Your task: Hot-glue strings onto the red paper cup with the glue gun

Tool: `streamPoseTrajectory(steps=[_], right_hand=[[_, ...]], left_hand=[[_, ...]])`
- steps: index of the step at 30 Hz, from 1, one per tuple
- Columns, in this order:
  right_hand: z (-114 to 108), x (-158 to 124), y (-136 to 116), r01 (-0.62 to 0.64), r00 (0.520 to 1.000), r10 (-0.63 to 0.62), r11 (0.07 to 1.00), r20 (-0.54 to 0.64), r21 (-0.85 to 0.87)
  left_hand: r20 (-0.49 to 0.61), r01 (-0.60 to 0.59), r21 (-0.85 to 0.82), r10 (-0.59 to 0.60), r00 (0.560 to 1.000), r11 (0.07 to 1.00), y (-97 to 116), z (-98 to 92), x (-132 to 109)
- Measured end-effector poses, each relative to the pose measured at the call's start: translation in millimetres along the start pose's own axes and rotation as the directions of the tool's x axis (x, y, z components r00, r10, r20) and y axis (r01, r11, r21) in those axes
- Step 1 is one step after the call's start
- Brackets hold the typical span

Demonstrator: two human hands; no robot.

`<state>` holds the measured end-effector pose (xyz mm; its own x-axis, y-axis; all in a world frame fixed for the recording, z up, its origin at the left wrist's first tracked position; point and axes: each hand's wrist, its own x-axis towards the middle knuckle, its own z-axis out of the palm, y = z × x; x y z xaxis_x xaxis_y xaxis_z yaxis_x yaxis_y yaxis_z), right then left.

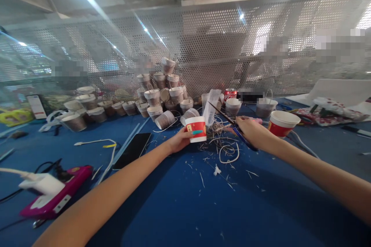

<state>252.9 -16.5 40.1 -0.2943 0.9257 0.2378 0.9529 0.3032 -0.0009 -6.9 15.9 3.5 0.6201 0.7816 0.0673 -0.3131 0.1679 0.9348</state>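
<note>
Where the blue desk [188, 208] lies nearest the person, its surface carries only a scatter of small white flecks, while toward the near left corner a pink tool [55, 197] lies flat with a white plug [43, 183] resting on its end and dark cables trailing off the left edge. Farther in, a black phone [133, 149] lies face up just left of the left forearm. At the middle of the desk the left hand [178, 141] has its grip closed round the side of a red-and-white paper cup [196, 128], which stands upright with its mouth up. Just right of the cup a tangle of white trimmings [228, 152] lies loose on the surface. The right hand [252, 131] is beside it, its grip closed through the blue handles of the scissors [222, 115], whose dark blades slant up and left to a tip just past the cup's rim; whether the blades are parted cannot be told. A second red cup [282, 122] stands just right of that hand. Toward the far edge a pile of brown cups [162, 92] is stacked, with a soda can [230, 93] to its right, all against a perforated screen [203, 46].
</note>
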Motion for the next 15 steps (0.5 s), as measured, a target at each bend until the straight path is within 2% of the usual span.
streamPoseTrajectory(steps=[9,15], right_hand=[[-2.8,-6.2,-10.5,-0.097,0.995,0.097,0.995,-0.01,-0.01],[-1.0,-8.8,-12.6,-0.238,0.969,0.227,0.963,-0.094,-0.128]], left_hand=[[-0.053,-0.009,-0.008,0.009,0.999,1.0,0.3,0.0,-0.2],[-0.177,-0.069,0.046,0.076,0.981,0.997,-4.4,0.3,2.5]])
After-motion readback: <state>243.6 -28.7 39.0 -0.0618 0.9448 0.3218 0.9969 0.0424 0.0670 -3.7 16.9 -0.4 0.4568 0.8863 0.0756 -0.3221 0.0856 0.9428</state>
